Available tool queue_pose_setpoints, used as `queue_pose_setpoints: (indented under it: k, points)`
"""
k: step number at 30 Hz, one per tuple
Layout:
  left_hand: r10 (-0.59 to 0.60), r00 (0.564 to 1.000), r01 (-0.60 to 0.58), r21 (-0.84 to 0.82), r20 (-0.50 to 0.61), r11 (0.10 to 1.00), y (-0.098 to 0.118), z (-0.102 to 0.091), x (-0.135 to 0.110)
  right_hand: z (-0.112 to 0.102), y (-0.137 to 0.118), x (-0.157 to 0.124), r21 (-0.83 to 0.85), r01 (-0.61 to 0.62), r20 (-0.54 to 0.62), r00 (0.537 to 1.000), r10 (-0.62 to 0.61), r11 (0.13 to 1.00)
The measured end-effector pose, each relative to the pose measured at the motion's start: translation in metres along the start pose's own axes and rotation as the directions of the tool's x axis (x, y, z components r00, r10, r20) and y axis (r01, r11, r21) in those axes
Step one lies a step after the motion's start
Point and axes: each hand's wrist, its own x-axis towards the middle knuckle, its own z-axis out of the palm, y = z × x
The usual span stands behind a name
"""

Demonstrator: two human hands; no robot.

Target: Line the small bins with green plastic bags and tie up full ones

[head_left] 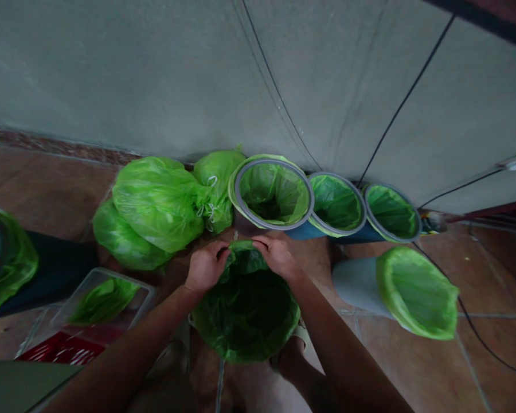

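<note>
Between my feet stands a bin lined with a green bin bag (245,338), its mouth facing up at me. My left hand (207,265) pinches the bag's far edge on the left side. On the right, my right hand (277,256) grips the same edge, a short way from the left one. The bag's edge is stretched between my fingers and its inside looks dark. The bin itself is mostly hidden under the bag.
Along the wall stand lined bins with grey rims (307,201), beside tied full green bags (155,201). A pale bin (361,284) is at right, a dark bin (60,269) at left. A clear tray (148,295) holds folded green bags (105,301). Black cables (477,321) cross the floor.
</note>
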Motion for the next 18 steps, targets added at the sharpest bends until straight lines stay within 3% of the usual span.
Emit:
queue_pose_setpoints:
  k: [5, 8, 13, 15, 18]
  points:
    - [0.156, 0.984, -0.171, 0.211, 0.086, 0.962, 0.001, -0.007, -0.010, 0.004, 0.012, -0.004, -0.070, 0.044, 0.023, 0.999, -0.043, 0.997]
    - [0.097, 0.981, -0.147, 0.324, 0.167, 0.935, 0.009, -0.011, -0.014, 0.003, 0.006, -0.008, -0.179, 0.001, 0.027, 1.000, 0.004, 0.984]
    - [0.051, 0.980, -0.109, 0.306, 0.190, 0.946, 0.011, -0.010, -0.016, -0.001, -0.033, -0.034, -0.322, -0.038, -0.139, 0.990, -0.007, 0.946]
    - [0.062, 0.982, -0.108, 0.260, 0.180, 0.960, 0.009, -0.009, -0.017, 0.009, -0.049, -0.045, -0.315, -0.048, -0.017, 0.999, 0.044, 0.948]
    - [0.056, 0.989, -0.079, 0.171, 0.137, 0.982, 0.006, -0.007, -0.018, 0.035, -0.061, -0.052, -0.264, -0.055, 0.254, 0.959, 0.124, 0.963]
